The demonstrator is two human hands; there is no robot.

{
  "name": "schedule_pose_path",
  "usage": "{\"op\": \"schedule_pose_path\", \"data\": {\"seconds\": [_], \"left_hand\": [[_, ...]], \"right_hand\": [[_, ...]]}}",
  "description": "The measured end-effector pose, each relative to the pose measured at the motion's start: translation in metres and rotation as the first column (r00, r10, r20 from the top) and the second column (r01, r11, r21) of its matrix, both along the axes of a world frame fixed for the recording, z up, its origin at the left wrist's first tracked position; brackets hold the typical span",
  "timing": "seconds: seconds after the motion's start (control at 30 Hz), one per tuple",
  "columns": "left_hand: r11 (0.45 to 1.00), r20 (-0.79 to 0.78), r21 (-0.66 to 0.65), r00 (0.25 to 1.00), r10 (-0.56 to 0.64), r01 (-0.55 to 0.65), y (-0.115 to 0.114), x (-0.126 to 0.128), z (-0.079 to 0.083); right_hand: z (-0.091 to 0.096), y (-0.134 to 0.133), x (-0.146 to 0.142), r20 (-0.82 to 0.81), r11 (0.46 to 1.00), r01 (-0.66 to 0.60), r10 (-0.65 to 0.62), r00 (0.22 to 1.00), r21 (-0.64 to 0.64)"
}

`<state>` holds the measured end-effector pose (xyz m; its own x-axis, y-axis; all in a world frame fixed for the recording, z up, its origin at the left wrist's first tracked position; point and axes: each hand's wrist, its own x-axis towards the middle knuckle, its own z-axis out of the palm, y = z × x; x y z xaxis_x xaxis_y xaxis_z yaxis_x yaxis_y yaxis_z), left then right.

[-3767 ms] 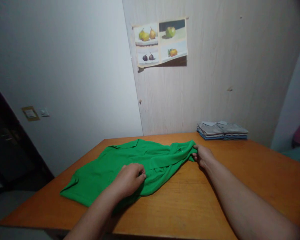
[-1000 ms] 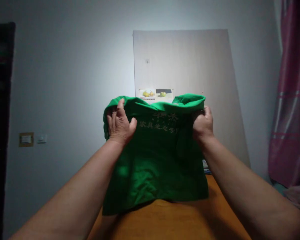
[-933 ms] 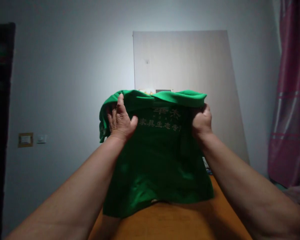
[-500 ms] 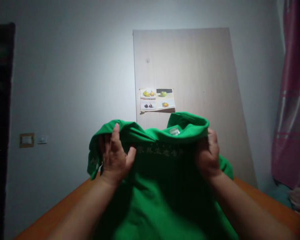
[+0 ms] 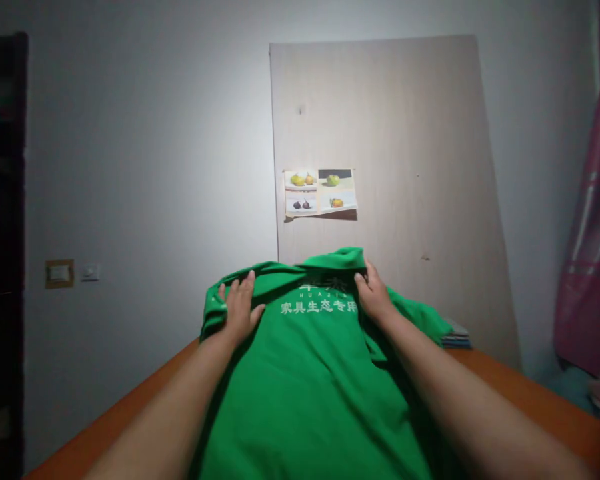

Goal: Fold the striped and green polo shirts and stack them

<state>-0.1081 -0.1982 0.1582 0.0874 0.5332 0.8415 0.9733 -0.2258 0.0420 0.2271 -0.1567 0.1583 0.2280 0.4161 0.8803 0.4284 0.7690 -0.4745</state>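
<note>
A green shirt (image 5: 305, 373) with white lettering across its upper part stretches away from me, its collar end raised at the far side. My left hand (image 5: 240, 310) lies against the shirt's upper left, fingers and thumb spread apart. At the collar's right end, my right hand (image 5: 374, 297) grips the fabric between thumb and fingers. The left sleeve hangs folded beyond my left hand, and the right sleeve spreads out past my right wrist. The shirt's underside is hidden.
An orange table (image 5: 510, 381) lies under the shirt. Beyond the right sleeve sits a small stack of folded cloth (image 5: 457, 337). A wooden panel (image 5: 390, 133) with a fruit picture (image 5: 320, 193) stands behind. A pink curtain (image 5: 583, 287) hangs at the right.
The shirt has come down and away from me, flatter, with more lettering showing. My right hand has moved left and the folded cloth stack has come into view.
</note>
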Motion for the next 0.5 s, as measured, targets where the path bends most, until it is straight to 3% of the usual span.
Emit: {"op": "schedule_pose_path", "data": {"seconds": [0.07,0.13,0.23,0.33,0.4,0.5], "left_hand": [[0.979,0.072,-0.200,0.997,0.042,-0.027,0.024,-0.003,0.011],[0.963,0.130,-0.270,0.991,0.021,0.015,0.033,-0.007,-0.001],[0.945,0.164,-0.321,0.986,-0.017,0.069,0.025,-0.019,-0.047],[0.904,0.231,-0.416,0.973,0.002,0.097,0.006,-0.038,-0.096],[0.889,0.294,-0.448,0.955,0.047,0.095,-0.006,-0.053,-0.119],[0.856,0.355,-0.513,0.924,0.144,0.064,-0.023,-0.075,-0.142]], "right_hand": [[0.001,0.024,0.005,0.007,0.993,0.005,-0.004,1.000,-0.115],[-0.021,0.032,0.014,0.024,0.990,-0.022,0.025,0.999,-0.138],[-0.079,0.022,0.028,0.114,0.979,-0.006,0.030,0.993,-0.203],[-0.135,0.004,0.043,0.258,0.931,0.114,-0.023,0.966,-0.345],[-0.160,-0.006,0.054,0.323,0.891,0.195,-0.058,0.944,-0.409],[-0.179,-0.017,0.072,0.405,0.820,0.297,-0.088,0.910,-0.489]]}}
